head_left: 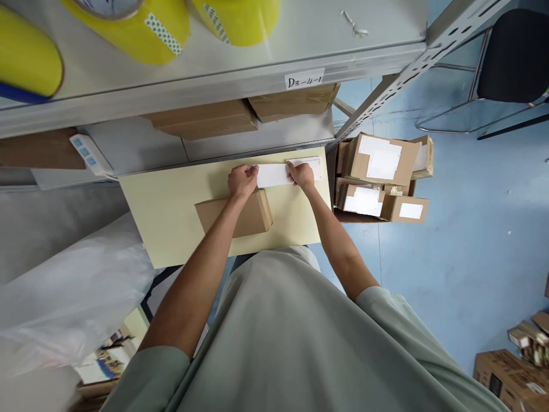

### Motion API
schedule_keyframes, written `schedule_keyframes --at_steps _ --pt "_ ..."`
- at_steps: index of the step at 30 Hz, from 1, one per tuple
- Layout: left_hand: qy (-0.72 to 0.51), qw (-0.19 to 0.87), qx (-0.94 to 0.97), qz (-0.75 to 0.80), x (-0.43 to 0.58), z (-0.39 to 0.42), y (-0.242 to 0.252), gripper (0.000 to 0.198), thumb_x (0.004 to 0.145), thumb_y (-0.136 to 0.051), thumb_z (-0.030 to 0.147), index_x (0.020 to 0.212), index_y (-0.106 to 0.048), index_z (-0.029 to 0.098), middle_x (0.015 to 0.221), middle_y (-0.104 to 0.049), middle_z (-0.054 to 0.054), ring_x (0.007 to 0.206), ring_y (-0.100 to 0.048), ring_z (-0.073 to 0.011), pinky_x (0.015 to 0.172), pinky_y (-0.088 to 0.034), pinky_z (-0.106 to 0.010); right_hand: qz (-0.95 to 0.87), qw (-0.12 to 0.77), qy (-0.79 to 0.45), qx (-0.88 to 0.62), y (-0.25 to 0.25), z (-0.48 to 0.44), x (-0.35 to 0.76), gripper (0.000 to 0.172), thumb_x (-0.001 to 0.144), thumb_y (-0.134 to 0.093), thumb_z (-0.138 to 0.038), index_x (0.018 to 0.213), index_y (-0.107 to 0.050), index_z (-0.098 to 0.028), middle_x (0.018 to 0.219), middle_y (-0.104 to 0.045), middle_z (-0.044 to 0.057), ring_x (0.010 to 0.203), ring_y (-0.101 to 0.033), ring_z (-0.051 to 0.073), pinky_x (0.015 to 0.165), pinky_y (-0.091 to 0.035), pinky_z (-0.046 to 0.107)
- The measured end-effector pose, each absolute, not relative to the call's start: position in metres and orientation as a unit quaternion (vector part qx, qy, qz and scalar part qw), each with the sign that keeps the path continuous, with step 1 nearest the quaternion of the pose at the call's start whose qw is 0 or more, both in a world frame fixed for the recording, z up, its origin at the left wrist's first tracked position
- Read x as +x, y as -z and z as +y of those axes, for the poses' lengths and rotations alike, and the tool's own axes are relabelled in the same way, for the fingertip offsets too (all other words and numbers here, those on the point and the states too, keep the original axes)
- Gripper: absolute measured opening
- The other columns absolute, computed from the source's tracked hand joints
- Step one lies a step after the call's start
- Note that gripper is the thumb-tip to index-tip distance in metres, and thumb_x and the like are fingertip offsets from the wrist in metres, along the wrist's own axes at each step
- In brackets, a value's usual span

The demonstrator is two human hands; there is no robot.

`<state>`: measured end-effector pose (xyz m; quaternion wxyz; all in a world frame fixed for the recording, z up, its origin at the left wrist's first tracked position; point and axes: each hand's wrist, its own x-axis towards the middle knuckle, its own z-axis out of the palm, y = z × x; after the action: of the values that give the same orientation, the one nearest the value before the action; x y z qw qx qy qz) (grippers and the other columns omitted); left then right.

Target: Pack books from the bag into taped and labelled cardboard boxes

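Observation:
A white paper label strip (271, 175) lies across the pale yellow tabletop (167, 212). At its left end, my left hand (243, 181) pinches the edge between thumb and fingers. My right hand (301, 174) is closed on the strip farther right, thumb on top. Beyond that hand the white paper continues as what looks like a small stack of labels (316, 166); I cannot tell whether they are joined. A closed cardboard box (253, 214) rests on the tabletop just below my left hand, partly hidden by my left forearm.
Above the table runs a grey metal shelf (240, 71) with yellow tape rolls (171, 28). Cardboard boxes (206, 119) stand on the level beneath. Several labelled boxes (386, 160) are piled right of the table. White plastic sheeting (77, 292) bulges at left; a black chair (517, 57) stands far right.

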<state>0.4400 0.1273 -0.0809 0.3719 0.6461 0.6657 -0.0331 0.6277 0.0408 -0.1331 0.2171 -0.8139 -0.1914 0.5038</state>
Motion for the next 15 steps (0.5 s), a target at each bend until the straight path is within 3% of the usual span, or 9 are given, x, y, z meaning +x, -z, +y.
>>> schedule_keyframes --at_steps 7,15 --pt "0.033 0.383 0.648 0.658 0.431 0.131 0.091 0.030 0.101 -0.067 0.043 0.100 -0.083 0.018 0.104 -0.085 -0.010 0.101 -0.077 -0.0260 0.094 -0.054 -0.032 -0.175 0.223 -0.495 -0.821 0.145 0.045 0.627 0.065 0.116 -0.065 -0.045 0.055 -0.063 -0.021 0.049 -0.065 -0.002 0.038 -0.057 0.007 0.065 -0.054 0.018" --pt "0.039 0.365 0.656 0.659 0.433 0.130 0.093 0.027 0.100 -0.066 0.040 0.095 -0.082 0.018 0.106 -0.085 -0.012 0.104 -0.077 -0.0281 0.096 -0.054 -0.035 -0.106 0.295 -0.555 -0.770 0.157 0.043 0.634 0.058 0.114 -0.070 -0.044 0.062 -0.068 -0.018 0.047 -0.061 -0.004 0.034 -0.047 0.004 0.044 -0.042 0.017"
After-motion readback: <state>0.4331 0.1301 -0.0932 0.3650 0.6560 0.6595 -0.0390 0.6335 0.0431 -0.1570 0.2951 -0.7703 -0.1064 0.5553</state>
